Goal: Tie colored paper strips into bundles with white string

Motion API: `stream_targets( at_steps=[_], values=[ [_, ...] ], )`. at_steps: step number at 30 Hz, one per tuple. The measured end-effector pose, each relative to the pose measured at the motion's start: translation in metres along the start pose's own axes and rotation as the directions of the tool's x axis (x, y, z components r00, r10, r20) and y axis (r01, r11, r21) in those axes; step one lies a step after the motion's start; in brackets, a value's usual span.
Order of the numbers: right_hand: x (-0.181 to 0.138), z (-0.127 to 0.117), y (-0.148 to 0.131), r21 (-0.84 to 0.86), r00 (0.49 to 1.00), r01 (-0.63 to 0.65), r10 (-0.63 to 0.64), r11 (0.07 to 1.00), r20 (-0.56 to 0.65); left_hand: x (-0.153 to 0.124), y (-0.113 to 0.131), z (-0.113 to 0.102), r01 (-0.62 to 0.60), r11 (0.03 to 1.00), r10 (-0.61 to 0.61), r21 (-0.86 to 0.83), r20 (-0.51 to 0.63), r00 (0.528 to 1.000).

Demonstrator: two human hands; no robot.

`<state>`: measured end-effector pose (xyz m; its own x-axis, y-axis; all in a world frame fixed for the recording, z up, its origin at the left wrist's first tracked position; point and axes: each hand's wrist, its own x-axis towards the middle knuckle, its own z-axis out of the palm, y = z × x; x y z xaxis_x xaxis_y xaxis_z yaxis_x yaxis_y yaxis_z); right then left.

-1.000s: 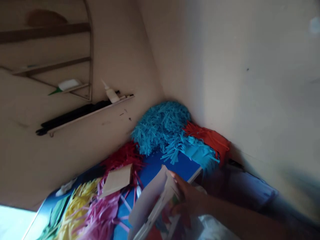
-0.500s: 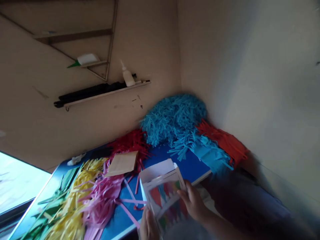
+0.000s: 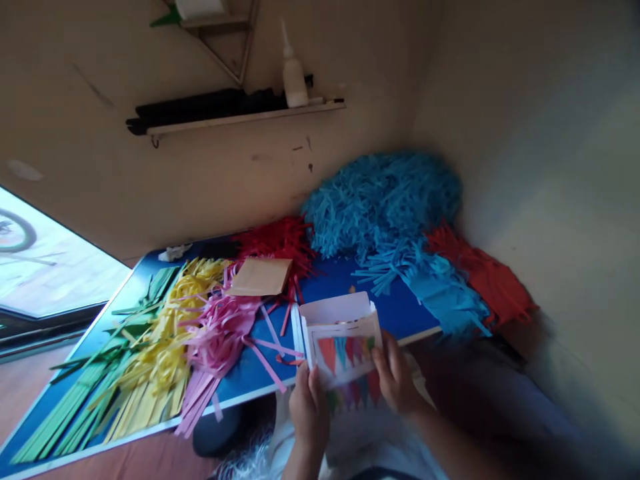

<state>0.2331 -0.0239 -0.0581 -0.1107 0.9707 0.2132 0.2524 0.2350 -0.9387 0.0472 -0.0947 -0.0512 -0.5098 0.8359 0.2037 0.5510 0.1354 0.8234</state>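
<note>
Both of my hands hold a white box (image 3: pixel 345 363) with its top flap raised, close to the table's front edge. Colourful tassel-like shapes are printed on its front, partly blurred. My left hand (image 3: pixel 310 403) closes on the lower left side, thumb towards the front. On the right side, my right hand (image 3: pixel 397 380) grips with fingers over the front edge. What lies inside the box is hard to make out. Just left of it, pink paper strips (image 3: pixel 267 363) stick out from a bundle of pink fringed paper (image 3: pixel 225 327).
On the blue table (image 3: pixel 320 287) lie green fringe (image 3: pixel 85 393), yellow fringe (image 3: pixel 165 340), red fringe (image 3: pixel 280 240), a brown paper piece (image 3: pixel 261 277), a big blue shredded pile (image 3: pixel 385 200) and an orange-red bundle (image 3: pixel 485 280). A wall shelf (image 3: pixel 240 119) holds a white bottle (image 3: pixel 295 83).
The camera view has tilted down and swung left, so more of the table's front and the floor show. Both hands still hold the box, whose front now appears more upright.
</note>
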Motion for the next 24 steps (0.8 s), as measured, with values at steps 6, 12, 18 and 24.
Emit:
stream_targets(
  at_steps=[6, 12, 18, 24],
  values=[
    [0.026, -0.011, -0.023, 0.05, 0.997, 0.063, -0.065, 0.997, 0.033, -0.004, -0.013, -0.003, -0.088, 0.996, 0.089, -0.025, 0.022, 0.996],
    [0.03, -0.008, -0.013, 0.012, 0.994, 0.051, -0.052, 0.999, 0.095, 0.023, -0.013, -0.017, -0.174, 0.956, 0.186, -0.235, 0.031, 0.982],
    [0.039, -0.007, -0.013, 0.013, 0.983, 0.051, -0.052, 0.999, 0.178, 0.064, 0.001, -0.028, -0.223, 0.959, 0.235, -0.173, 0.05, 0.971],
    [0.047, -0.012, -0.011, 0.033, 0.972, 0.058, -0.064, 0.998, 0.228, 0.066, -0.014, -0.026, -0.096, 0.952, 0.112, -0.291, 0.038, 0.993]
  ],
)
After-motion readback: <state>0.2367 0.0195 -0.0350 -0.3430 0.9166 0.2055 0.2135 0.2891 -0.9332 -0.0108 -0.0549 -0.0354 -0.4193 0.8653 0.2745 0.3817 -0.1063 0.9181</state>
